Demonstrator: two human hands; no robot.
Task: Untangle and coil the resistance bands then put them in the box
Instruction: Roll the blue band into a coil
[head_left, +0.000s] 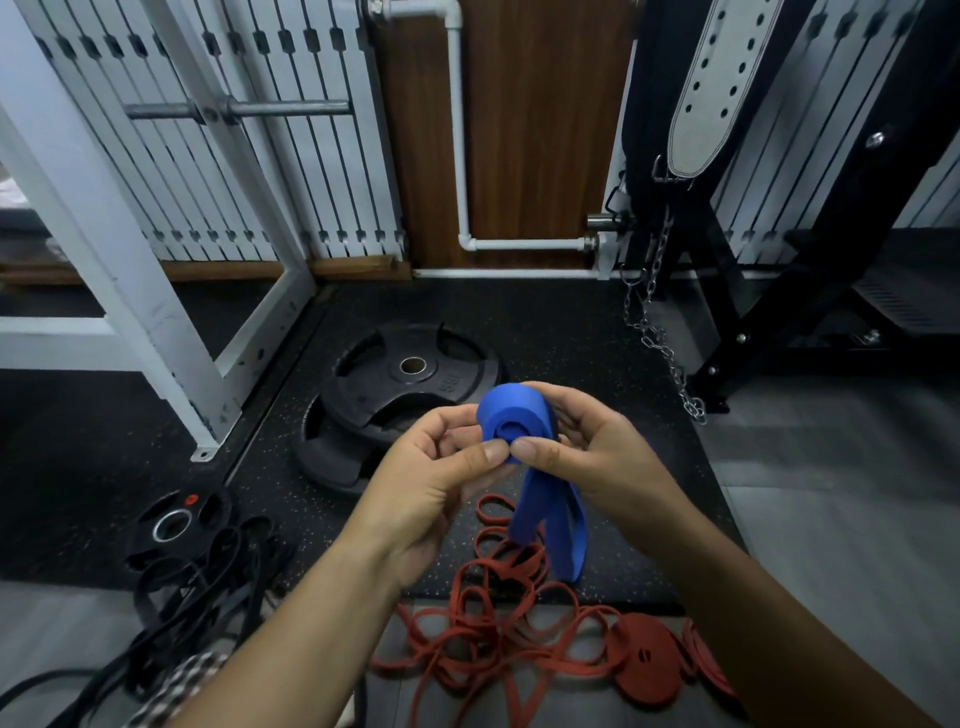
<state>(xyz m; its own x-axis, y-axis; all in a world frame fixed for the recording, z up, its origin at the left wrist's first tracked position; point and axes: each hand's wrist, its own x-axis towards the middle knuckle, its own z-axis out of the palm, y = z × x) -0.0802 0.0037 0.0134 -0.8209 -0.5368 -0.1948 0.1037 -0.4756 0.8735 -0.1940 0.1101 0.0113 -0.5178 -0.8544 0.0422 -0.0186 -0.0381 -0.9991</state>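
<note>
Bare speckled floor mat (597, 364) lies open ahead, between the stacked weight plates (410, 384) on the left and the hanging chain (660, 338) on the right. Lower down, tangled red bands (498, 623) cover the floor at centre, and black bands (208, 587) with a small plate (174, 522) crowd the left. The white frame leg (156, 312) blocks the far left.

Just beyond the hands, two large black weight plates (410, 384) lie stacked on the speckled black rubber mat (545, 332). Down to the left of the hands sits a smaller black plate (174, 522) with a metal-ringed hole and a red dot. Beyond the hands to the right, a steel chain (655, 332) hangs from a black machine frame (737, 291), under a white perforated lifting belt (714, 83). Far to the left stands a white steel rack (130, 291); straight ahead, a white pipe (460, 156) runs down a wooden panel (540, 130).
</note>
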